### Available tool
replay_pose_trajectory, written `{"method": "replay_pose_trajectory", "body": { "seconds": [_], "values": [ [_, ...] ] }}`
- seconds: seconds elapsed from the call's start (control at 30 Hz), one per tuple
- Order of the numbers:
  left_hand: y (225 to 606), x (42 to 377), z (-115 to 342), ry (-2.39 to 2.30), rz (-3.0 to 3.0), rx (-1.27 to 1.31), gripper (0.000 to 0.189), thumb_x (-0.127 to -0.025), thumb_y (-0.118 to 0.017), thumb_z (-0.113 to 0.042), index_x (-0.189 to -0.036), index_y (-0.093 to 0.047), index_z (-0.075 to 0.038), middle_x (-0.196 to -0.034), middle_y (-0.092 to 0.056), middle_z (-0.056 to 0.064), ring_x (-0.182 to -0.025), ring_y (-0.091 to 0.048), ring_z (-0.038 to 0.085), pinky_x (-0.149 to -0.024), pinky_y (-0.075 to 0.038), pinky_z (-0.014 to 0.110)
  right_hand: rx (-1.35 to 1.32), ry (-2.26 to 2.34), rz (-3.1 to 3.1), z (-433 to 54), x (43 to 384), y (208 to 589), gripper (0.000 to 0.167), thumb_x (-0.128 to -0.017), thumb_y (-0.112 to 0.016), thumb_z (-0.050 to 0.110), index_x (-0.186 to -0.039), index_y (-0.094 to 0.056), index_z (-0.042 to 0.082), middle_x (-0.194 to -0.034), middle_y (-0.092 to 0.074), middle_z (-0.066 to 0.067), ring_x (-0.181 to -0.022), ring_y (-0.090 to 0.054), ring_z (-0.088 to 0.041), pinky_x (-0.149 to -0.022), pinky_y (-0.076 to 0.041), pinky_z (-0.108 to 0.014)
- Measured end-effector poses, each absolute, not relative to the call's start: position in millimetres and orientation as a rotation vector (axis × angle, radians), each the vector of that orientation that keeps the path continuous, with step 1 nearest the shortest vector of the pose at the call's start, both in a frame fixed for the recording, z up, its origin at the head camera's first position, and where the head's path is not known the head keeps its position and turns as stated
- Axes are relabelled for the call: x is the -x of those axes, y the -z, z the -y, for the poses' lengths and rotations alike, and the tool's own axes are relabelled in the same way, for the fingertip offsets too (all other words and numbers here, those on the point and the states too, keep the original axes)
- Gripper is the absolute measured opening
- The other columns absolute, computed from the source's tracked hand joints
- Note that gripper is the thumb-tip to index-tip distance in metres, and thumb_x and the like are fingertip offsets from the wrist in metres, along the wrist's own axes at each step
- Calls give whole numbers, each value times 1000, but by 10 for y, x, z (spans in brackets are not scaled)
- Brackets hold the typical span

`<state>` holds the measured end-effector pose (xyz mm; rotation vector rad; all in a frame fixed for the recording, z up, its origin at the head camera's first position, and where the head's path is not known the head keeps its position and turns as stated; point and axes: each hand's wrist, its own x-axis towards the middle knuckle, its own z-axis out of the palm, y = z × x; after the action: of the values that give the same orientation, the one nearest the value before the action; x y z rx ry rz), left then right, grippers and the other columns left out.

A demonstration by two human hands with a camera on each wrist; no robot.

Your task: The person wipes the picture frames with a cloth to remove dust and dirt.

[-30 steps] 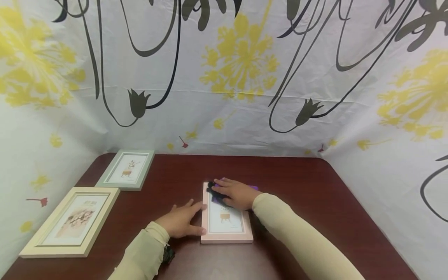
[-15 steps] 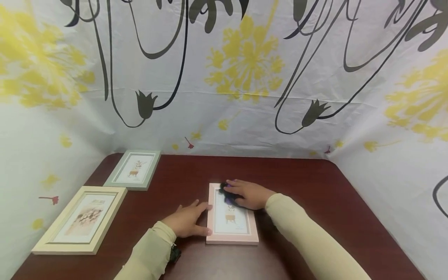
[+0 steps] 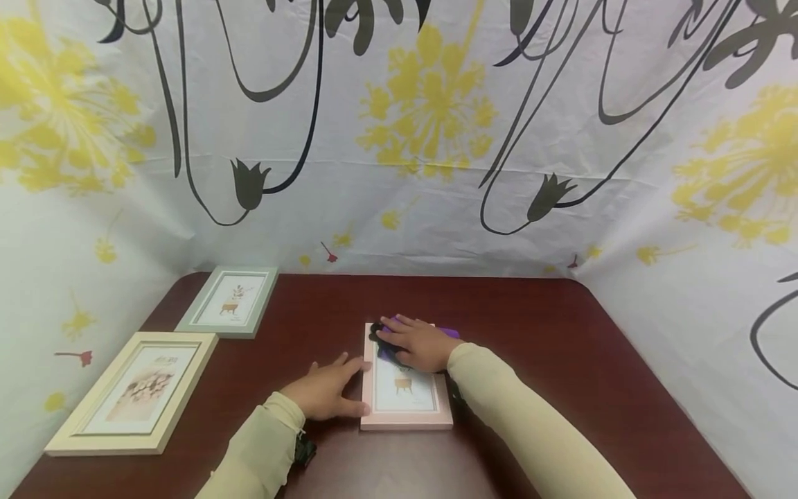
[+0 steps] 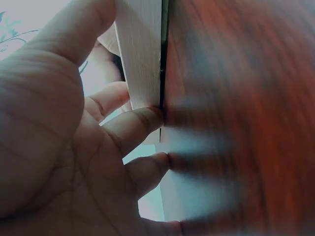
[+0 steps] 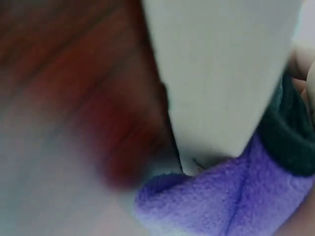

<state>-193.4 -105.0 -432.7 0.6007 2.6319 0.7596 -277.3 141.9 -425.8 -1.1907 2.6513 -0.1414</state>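
A pink picture frame (image 3: 408, 421) lies flat on the dark red-brown table in the head view, a small potted-plant print behind its glass. Along its left side my left hand (image 3: 325, 389) has its fingers spread, thumb and fingertips touching the frame's edge. The left wrist view shows those fingers (image 4: 133, 130) against the frame's side, some tips on the tabletop. Over the upper part of the glass my right hand (image 3: 420, 345) presses a purple and black cloth (image 3: 447, 333) with extended fingers. In the right wrist view the fuzzy cloth (image 5: 211, 204) hangs over the frame's edge.
A cream picture frame (image 3: 118, 443) lies at the table's left side, with a pale green frame (image 3: 254, 315) behind it. Patterned white fabric (image 3: 436, 229) stands round the back and sides of the table (image 3: 530, 312).
My right hand slid the cloth to the right over the glass, then back to the left. My left hand has stayed at the frame's edge. The head view shifted slightly.
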Motion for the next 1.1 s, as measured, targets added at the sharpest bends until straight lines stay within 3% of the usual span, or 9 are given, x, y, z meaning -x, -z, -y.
{"method": "replay_pose_trajectory", "body": {
  "seconds": [0.37, 0.6, 0.87, 1.1],
  "values": [
    [4302, 1934, 1010, -730, -2664, -581, 76, -80, -79, -52, -143, -51, -20, -148, -46, 20, -142, -33, 40, -109, -24, 69, 965, 172, -2722, -1660, 2701, 4257, 58, -103, -50, 34, -157, -31, 23, -165, -14, -1, -150, -15, -34, -118, -19, -50],
    [4295, 1931, 1039, -755, -2664, -604, 74, -80, -80, -47, -143, -50, -20, -147, -47, 18, -143, -31, 39, -109, -23, 69, 889, 604, -2798, -1817, 2612, 4363, 53, -99, -57, 19, -150, -45, 12, -161, -28, -10, -148, -21, -37, -116, -24, -52],
    [4311, 1926, 1038, -755, -2670, -594, 75, -81, -80, -46, -143, -50, -20, -147, -49, 16, -144, -29, 38, -110, -21, 69, 892, 737, -2988, -2003, 2579, 4205, 50, -92, -58, -1, -141, -56, 7, -152, -43, -16, -136, -44, -35, -103, -44, -49],
    [4322, 1905, 1002, -748, -2682, -583, 76, -79, -81, -48, -143, -51, -19, -146, -50, 18, -143, -32, 38, -109, -22, 69, 696, 722, -3269, -2573, 2408, 3948, 50, -90, -59, -6, -139, -55, 0, -148, -44, -24, -130, -47, -45, -100, -43, -59]
  ]
}}
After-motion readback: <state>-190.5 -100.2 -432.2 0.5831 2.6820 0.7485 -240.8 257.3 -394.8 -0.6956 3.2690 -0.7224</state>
